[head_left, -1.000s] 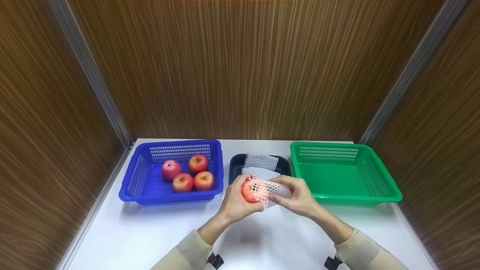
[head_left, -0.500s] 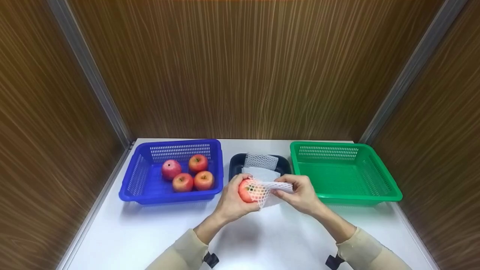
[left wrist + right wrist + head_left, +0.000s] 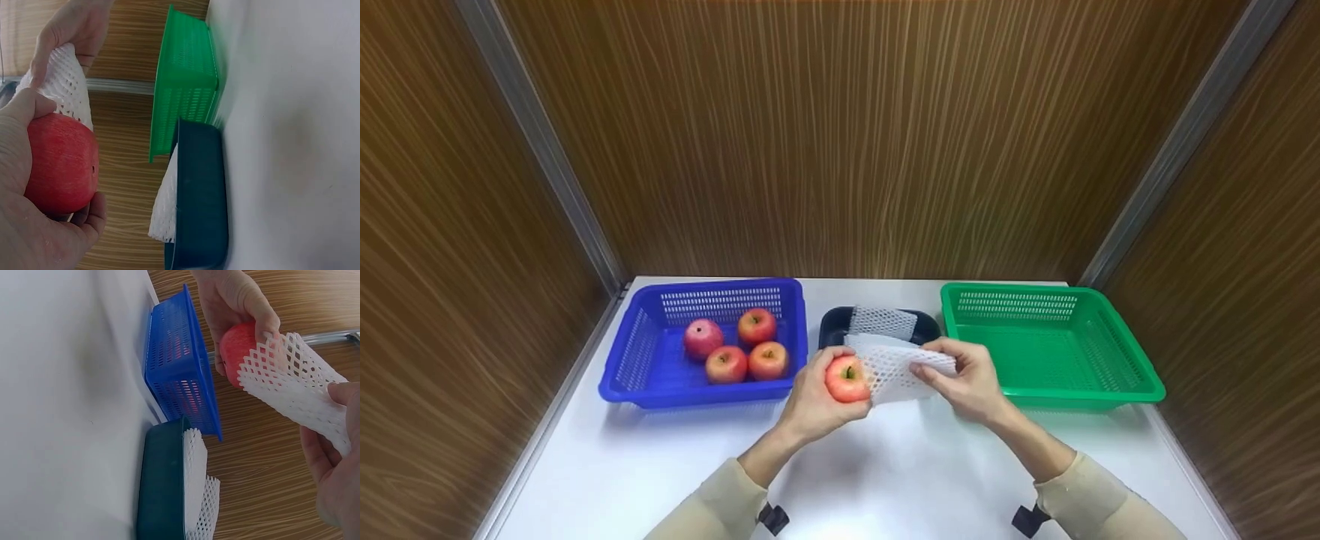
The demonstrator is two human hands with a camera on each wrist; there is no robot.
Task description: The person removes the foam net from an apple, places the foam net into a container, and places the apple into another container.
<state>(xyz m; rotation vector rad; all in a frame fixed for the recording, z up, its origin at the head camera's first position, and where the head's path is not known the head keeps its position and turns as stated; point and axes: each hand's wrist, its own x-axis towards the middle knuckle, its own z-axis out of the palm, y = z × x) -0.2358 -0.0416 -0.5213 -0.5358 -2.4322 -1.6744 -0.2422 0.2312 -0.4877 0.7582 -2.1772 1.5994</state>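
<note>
My left hand (image 3: 817, 401) grips a red apple (image 3: 846, 379), its stem facing up in the head view. In my right hand (image 3: 971, 382), thumb and fingers pinch the far end of a white foam net sleeve (image 3: 894, 373). The sleeve's open end meets the apple's right side. In the right wrist view the net (image 3: 292, 379) overlaps part of the apple (image 3: 238, 351), and the left thumb lies at its edge. The left wrist view shows the apple's bare underside (image 3: 62, 163), with the sleeve (image 3: 66, 81) beyond it.
A blue basket (image 3: 630, 395) with several apples stands at the left, a green basket (image 3: 1147, 386) at the right. Between them a dark tray (image 3: 832, 330) holds more foam net sleeves (image 3: 883, 322). Wood-patterned panels (image 3: 840, 150) enclose the white table (image 3: 585, 465).
The net has slid right off the apple's top, baring the stem. My left hand has shifted slightly left with the apple, and my right hand slightly right with the sleeve.
</note>
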